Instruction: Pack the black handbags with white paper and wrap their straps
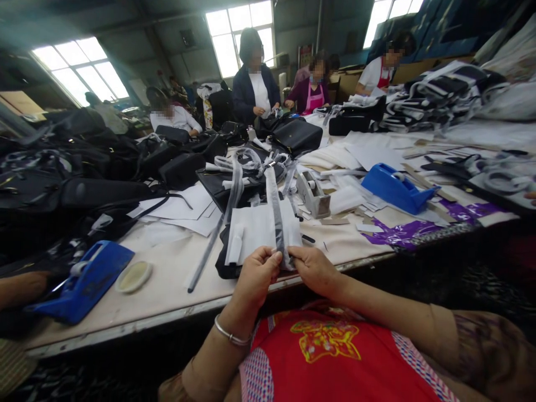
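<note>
Both my hands pinch the near end of a dark strap wrapped in clear plastic film (276, 215). My left hand (259, 271) is closed on its left side, thumb and finger together. From the right, my right hand (316, 269) grips the same end. The strap runs away from me over a black bag (228, 268) that lies on the table with white foam sheeting (251, 220) on top. A second wrapped strap (235, 187) and coiled wrapped handles (247, 160) lie at the bag's far side.
A grey tape dispenser (313, 195) and a blue one (397, 187) stand to the right, another blue one (86, 282) at left by a round dish (134, 277). Black bags (96, 192) pile up at left. Another person's arm (20, 287) reaches in. Co-workers (255, 84) are across the table.
</note>
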{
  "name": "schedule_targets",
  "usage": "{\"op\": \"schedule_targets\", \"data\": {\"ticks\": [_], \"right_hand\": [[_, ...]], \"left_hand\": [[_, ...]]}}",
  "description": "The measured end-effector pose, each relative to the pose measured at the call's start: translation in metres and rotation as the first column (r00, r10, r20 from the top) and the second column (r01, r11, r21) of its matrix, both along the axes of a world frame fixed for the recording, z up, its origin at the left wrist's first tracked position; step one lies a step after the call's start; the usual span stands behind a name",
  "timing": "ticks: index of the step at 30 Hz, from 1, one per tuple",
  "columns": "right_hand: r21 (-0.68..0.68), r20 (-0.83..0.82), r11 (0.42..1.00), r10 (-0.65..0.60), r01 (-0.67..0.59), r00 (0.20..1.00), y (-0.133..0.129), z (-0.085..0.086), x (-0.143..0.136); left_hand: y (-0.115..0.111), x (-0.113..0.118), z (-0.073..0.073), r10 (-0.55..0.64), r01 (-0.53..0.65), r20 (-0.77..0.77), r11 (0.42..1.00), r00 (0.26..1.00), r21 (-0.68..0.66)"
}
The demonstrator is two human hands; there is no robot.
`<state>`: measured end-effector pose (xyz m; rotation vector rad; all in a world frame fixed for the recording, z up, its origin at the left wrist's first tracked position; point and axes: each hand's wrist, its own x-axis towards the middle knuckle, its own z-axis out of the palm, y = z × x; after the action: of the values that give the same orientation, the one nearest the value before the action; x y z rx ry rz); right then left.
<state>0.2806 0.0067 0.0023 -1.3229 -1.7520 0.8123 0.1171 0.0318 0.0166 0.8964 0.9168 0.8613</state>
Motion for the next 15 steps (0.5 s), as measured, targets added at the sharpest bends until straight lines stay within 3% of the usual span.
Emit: {"op": "schedule_targets", "data": {"ticks": [3, 6, 8, 10, 12, 15], "right_hand": [[0.048, 0.02, 0.998, -0.034, 0.033, 0.999, 0.0012, -0.0007, 0.0], [-0.1, -0.202, 0.992, -0.1, 0.081, 0.974, 0.0026, -0.0019, -0.0036], [-0.325, -0.432, 0.944, -0.193, 0.047, 0.881, 0.0027, -0.0016, -0.0059], [-0.487, -0.634, 0.87, -0.288, -0.081, 0.718, 0.002, -0.0001, -0.0067], [-0.515, -0.751, 0.836, -0.333, -0.19, 0.57, 0.0007, 0.0018, -0.0062], [-0.513, -0.778, 0.837, -0.361, -0.189, 0.514, -0.0011, 0.0036, -0.0064]], "left_hand": [[-0.0003, -0.0016, -0.0001, 0.015, -0.012, 0.038, 0.998, 0.999, -0.069], [0.0003, -0.0056, 0.0009, 0.066, -0.051, 0.155, 0.994, 0.986, -0.097], [0.0008, -0.0079, 0.0015, 0.099, -0.08, 0.251, 0.993, 0.963, -0.088], [0.0006, -0.009, 0.0014, 0.137, -0.12, 0.325, 0.99, 0.936, -0.072], [-0.0011, -0.0086, -0.0002, 0.164, -0.149, 0.37, 0.986, 0.914, -0.069], [-0.0067, -0.0058, -0.0057, 0.141, -0.133, 0.401, 0.99, 0.905, -0.049]]}}
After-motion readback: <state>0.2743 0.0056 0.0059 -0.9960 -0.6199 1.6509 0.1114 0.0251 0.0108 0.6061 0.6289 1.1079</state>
